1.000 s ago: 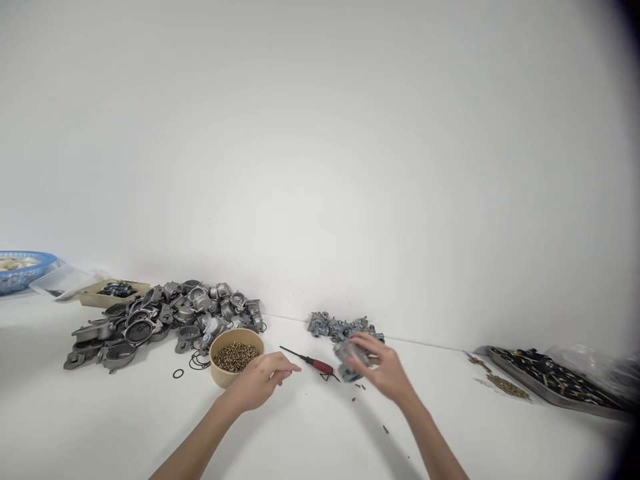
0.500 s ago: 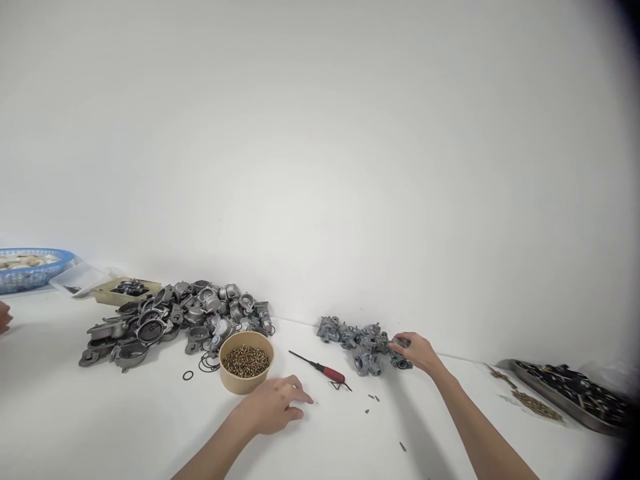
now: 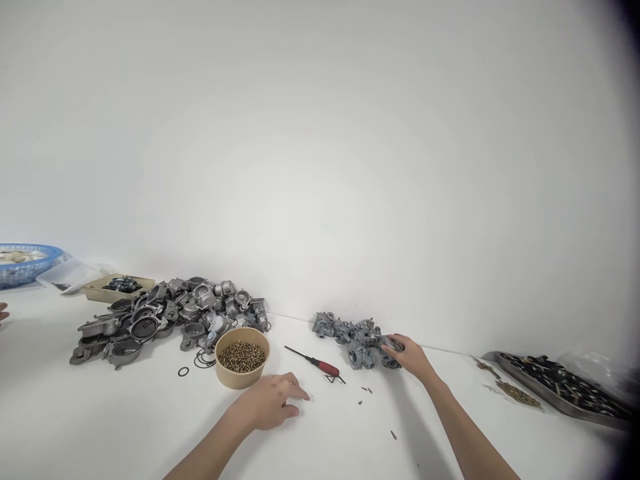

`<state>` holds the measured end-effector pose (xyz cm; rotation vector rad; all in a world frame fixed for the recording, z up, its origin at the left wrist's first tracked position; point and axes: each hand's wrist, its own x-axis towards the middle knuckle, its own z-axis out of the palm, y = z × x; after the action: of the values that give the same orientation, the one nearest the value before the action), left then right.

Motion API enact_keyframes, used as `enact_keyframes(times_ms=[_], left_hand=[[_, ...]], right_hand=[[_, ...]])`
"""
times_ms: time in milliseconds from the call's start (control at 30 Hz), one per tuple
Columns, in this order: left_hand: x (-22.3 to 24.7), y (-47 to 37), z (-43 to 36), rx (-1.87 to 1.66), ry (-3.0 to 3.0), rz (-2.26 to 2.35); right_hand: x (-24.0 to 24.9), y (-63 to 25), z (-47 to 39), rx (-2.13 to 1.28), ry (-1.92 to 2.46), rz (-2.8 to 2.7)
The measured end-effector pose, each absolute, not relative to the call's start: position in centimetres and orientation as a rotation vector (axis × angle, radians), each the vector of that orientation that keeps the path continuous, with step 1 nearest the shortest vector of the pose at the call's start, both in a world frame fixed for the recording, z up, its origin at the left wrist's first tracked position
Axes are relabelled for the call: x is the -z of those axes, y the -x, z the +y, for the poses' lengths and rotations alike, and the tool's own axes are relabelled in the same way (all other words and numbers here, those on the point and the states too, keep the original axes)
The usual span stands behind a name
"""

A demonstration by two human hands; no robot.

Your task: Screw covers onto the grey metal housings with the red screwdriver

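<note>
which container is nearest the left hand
The round tan tub of brassy screws, just beyond the left hand; every other container sits farther off.

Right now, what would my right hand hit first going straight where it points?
Past the grey part it touches, your right hand would likely meet the grey metal pile; depth is unclear.

Bright, diffuse light fills the white wall [image 3: 310, 187], palest near its middle and greyer toward the corners. Soft shadows lie left of both forearms [image 3: 465, 427] on the tabletop [image 3: 330, 440]. Black vignetting swallows the right edge; the grey tray [image 3: 560, 399] there looks smeared.
</note>
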<state>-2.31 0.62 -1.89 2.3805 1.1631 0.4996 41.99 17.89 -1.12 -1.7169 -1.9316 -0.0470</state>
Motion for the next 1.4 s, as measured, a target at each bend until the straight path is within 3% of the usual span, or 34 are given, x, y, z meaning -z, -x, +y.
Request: enact_keyframes(times_ms=[300, 467, 733, 1400], left_hand=[[1.6, 2.2, 0.4, -0.477, -2.373, 1.175], [1.9, 1.9, 0.5, -0.478, -2.410, 1.178], [2.2, 0.4, 3.3, -0.443, -2.531, 1.162], [3.0, 1.1, 2.9, -0.651, -2.406, 1.261]], right_hand=[[0.8, -40.0, 15.8, 0.166, 1.660, -1.739], [-1.9, -32.4, 11.3, 0.414, 1.214, -1.673], [3.7, -19.2, 4.3, -0.141, 1.049, -2.357], [4.0, -20.0, 4.0, -0.368, 1.074, -2.334]])
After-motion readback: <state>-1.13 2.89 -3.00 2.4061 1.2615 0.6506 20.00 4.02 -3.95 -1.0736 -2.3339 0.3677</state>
